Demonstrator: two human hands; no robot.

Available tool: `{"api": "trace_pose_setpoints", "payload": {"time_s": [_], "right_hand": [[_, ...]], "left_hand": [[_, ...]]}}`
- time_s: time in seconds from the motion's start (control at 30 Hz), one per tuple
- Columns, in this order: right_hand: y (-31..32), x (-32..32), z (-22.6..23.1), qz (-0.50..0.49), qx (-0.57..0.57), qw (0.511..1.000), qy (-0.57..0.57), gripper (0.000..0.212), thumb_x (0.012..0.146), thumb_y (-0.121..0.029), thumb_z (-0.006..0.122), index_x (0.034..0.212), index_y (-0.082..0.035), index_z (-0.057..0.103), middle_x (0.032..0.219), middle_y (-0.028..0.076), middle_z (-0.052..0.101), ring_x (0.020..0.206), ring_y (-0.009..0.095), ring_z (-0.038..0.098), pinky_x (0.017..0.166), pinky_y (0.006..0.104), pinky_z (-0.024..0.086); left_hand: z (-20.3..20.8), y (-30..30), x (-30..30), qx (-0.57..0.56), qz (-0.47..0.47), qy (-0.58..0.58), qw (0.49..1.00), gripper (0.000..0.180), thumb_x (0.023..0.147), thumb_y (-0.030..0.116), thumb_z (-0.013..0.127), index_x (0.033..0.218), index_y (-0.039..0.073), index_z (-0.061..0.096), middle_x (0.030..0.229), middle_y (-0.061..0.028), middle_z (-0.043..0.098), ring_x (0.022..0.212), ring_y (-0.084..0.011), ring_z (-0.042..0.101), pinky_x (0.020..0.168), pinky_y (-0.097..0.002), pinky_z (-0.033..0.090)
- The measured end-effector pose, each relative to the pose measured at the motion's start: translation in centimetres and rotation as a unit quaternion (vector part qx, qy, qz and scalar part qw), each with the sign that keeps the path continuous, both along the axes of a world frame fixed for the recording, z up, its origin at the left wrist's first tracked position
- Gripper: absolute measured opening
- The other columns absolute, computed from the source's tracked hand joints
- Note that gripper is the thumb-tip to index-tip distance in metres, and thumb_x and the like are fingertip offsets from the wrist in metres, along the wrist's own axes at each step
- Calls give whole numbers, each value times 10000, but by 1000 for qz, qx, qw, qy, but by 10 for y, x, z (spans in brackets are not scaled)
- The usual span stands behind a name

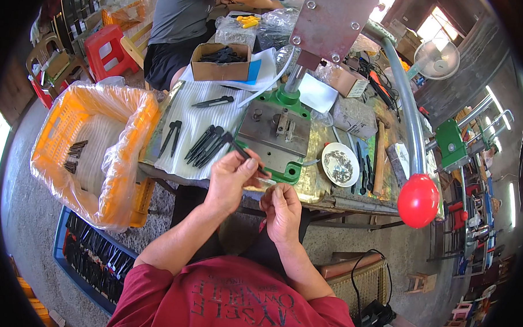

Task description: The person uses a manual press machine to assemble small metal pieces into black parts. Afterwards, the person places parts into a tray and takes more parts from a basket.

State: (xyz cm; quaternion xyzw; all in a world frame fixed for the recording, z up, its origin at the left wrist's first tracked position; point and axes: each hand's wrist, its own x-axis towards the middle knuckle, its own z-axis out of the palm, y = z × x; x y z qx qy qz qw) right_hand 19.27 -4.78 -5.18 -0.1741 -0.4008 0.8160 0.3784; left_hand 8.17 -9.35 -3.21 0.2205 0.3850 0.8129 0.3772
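My left hand [228, 181] is closed round a slim black pen-shaped tool [237, 147], which slants over the near edge of the table in front of the press. Beside it, my right hand [282, 213] has thumb and fingertips pinched together; whatever they hold is too small to make out. Just beyond my hands stands a green bench press [290, 174] with a metal fixture [284, 127] on its plate. Left of it, several similar black tools [207, 145] lie in a row on a white foam sheet [178, 152], with a few more apart from them.
The press's lever ends in a red ball knob [418, 200] at right. Near it are a dish of small metal parts [339, 165] and a hammer [380, 159]. A plastic-lined orange crate [55, 142] stands at left, a cardboard box [218, 70] behind. Another person [180, 22] sits opposite.
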Motion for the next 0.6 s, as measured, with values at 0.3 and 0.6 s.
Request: {"api": "trace_pose_setpoints", "payload": {"time_s": [0.3,0.6], "right_hand": [[6,17,-6,11,36,999,-2,120,824,-142,463,786,-33,430,680,48,439,588,130,399,542,240,329],[11,28,-16,-7,62,998,-21,102,825,-119,456,797,-22,442,696,48,460,600,116,416,551,229,343]], "left_hand": [[22,77,-65,-68,56,264,960,107,782,92,542,851,9,546,745,-35,559,642,-115,569,478,-188,437],[28,99,-70,-146,70,331,930,101,768,92,556,838,20,570,696,-9,548,620,-75,538,478,-181,438]]}}
